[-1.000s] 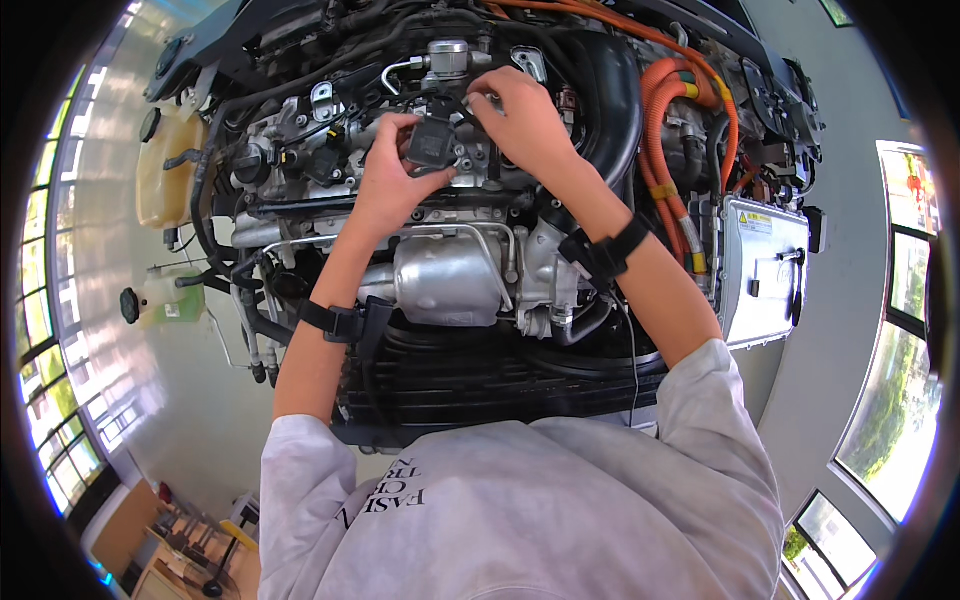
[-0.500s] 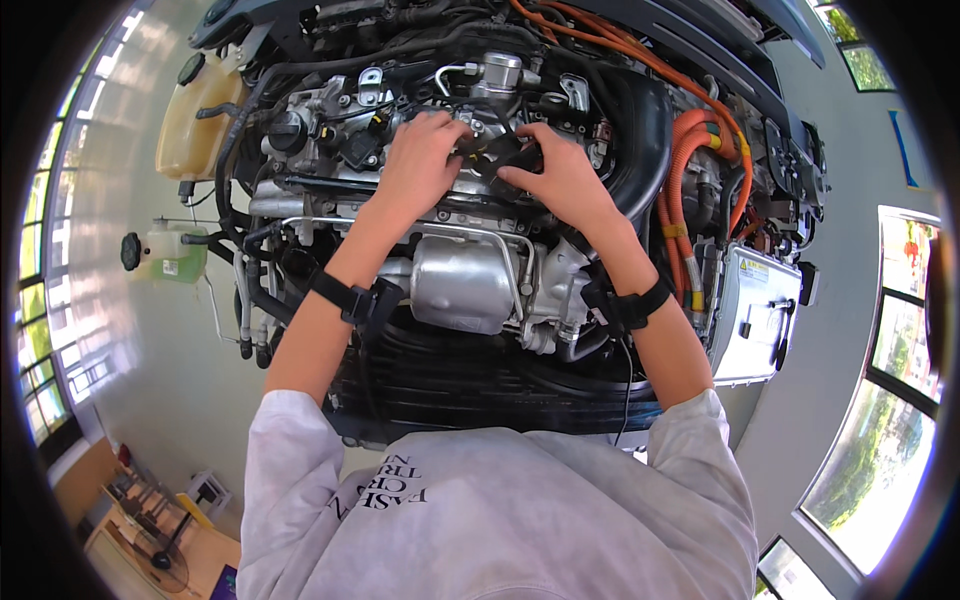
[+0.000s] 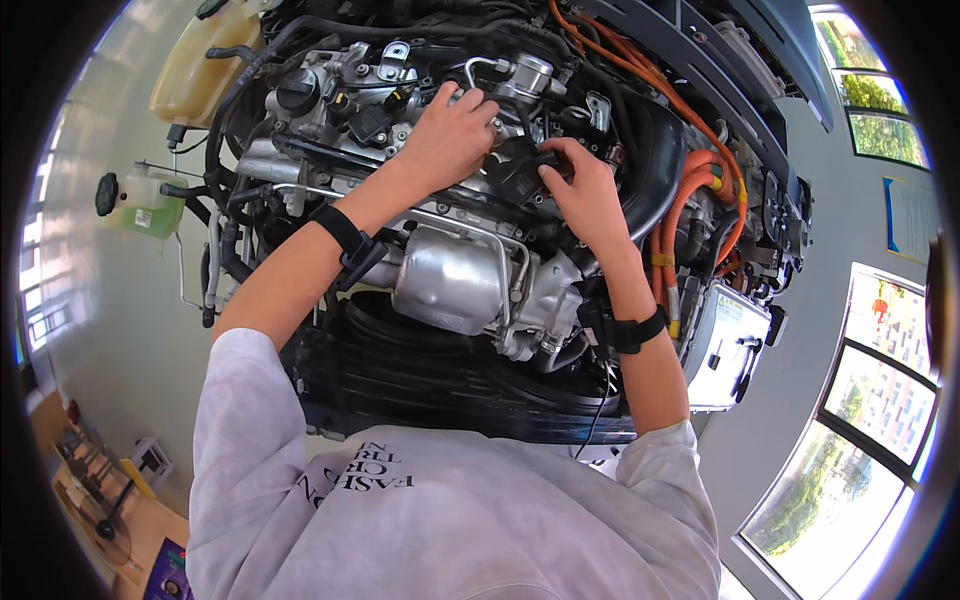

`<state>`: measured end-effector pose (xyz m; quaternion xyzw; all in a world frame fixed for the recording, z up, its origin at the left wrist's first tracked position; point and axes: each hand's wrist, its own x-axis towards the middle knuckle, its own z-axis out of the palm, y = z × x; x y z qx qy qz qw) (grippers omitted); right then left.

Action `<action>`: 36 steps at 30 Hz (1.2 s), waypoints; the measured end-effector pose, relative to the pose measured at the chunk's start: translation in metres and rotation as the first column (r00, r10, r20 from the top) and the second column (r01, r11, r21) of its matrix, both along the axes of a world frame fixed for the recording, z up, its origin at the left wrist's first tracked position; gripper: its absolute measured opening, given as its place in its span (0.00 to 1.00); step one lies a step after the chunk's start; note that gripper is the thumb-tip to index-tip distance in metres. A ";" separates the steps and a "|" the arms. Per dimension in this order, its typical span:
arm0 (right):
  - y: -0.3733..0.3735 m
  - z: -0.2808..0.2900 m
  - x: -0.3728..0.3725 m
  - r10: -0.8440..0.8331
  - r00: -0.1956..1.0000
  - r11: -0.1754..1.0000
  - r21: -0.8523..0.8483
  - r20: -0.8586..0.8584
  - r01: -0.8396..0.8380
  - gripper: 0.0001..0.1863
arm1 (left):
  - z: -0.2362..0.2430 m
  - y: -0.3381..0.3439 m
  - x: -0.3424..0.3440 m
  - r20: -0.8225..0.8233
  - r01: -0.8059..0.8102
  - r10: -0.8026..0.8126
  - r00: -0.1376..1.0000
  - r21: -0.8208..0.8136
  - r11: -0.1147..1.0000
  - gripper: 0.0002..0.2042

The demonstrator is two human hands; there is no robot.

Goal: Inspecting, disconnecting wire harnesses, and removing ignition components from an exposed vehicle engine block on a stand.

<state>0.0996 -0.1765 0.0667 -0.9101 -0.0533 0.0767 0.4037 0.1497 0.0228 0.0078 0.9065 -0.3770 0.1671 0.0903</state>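
At the right edge of a small black box [image 3: 515, 182], the thumb and first finger of the right hand [image 3: 585, 190] pinch it. The black box is between the two hands, over the top of a big engine [image 3: 265, 160]. On its left, the fingers of the left hand [image 3: 448, 135] are bent and point down into the engine. I cannot tell if they grip anything, because the hand hides what is under it. A black strap [image 3: 342, 228] goes around the left wrist, and the right wrist has a black band [image 3: 640, 333] too. Nearer the person's body is a shiny silver can [image 3: 455, 282]. To the right are a fat black pipe [image 3: 655, 150] and some orange hoses [image 3: 672, 215]. Far to the left are a tan jug [image 3: 205, 70] and a smaller jug [image 3: 150, 208] with green in it.
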 end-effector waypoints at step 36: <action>0.038 -0.009 0.006 0.315 0.947 0.829 -0.502 0.057 -0.245 0.16 | -0.022 0.003 0.041 0.002 0.122 -0.146 0.989 -0.558 0.821 0.09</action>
